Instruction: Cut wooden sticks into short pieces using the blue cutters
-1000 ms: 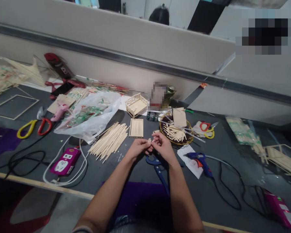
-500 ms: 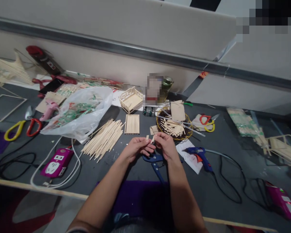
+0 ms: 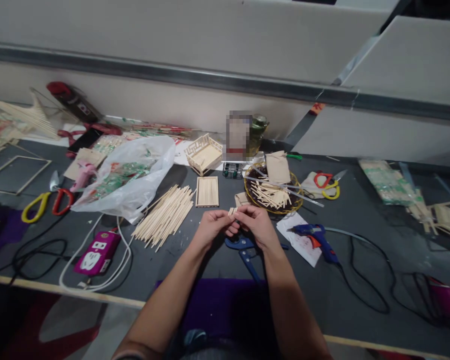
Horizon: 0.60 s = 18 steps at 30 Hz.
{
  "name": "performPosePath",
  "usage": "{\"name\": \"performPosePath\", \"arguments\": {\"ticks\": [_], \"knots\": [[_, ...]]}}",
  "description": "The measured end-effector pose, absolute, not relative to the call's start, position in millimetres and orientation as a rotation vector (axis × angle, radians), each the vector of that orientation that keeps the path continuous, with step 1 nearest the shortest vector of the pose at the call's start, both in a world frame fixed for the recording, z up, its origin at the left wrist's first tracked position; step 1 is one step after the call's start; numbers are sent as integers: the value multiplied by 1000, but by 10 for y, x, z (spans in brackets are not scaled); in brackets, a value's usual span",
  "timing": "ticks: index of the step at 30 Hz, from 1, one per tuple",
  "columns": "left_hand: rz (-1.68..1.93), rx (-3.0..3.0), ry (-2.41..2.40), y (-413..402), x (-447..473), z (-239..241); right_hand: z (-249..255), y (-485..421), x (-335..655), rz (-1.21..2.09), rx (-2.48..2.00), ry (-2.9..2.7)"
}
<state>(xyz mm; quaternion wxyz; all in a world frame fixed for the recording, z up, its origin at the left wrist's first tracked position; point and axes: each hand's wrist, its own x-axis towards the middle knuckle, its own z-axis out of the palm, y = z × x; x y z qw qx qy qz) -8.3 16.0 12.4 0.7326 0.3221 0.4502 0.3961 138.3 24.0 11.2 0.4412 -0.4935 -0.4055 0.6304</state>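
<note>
My left hand [image 3: 213, 227] and my right hand [image 3: 255, 225] meet above the dark table, fingers pinched together on a few short wooden sticks [image 3: 232, 211]. Blue-handled cutters [image 3: 243, 250] lie on the table just under my hands. A pile of long sticks [image 3: 167, 215] lies to the left. A flat glued stick panel [image 3: 207, 191] and a small stick-built box [image 3: 204, 154] sit beyond my hands. A round wire basket [image 3: 272, 192] with cut sticks stands to the upper right.
A blue glue gun [image 3: 317, 236] rests on white paper at the right, its black cord looping away. A plastic bag [image 3: 129, 175], pink power strip [image 3: 97, 252], yellow-and-red scissors [image 3: 45, 204] and pink glue gun [image 3: 81, 175] lie left. A grey partition wall runs behind.
My hands, apart by a small gap half a second ago, have closed together on the short sticks. The view has shifted slightly.
</note>
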Motion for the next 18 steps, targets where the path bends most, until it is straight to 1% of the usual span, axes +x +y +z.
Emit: {"name": "performPosePath", "arguments": {"ticks": [3,9,13,18], "knots": [[883,729,975,154,-83,122,128,245,1382,1580,-1203,-916],[972,763,958,151,-45,84,197,257,1342,1733,-1096,-588],[1042,790,999,150,-18,97,201,252,1300,1753,-1049,-580],[1045,805,1009,149,-23,131,191,244,1273,1760,-1041,-610]]}}
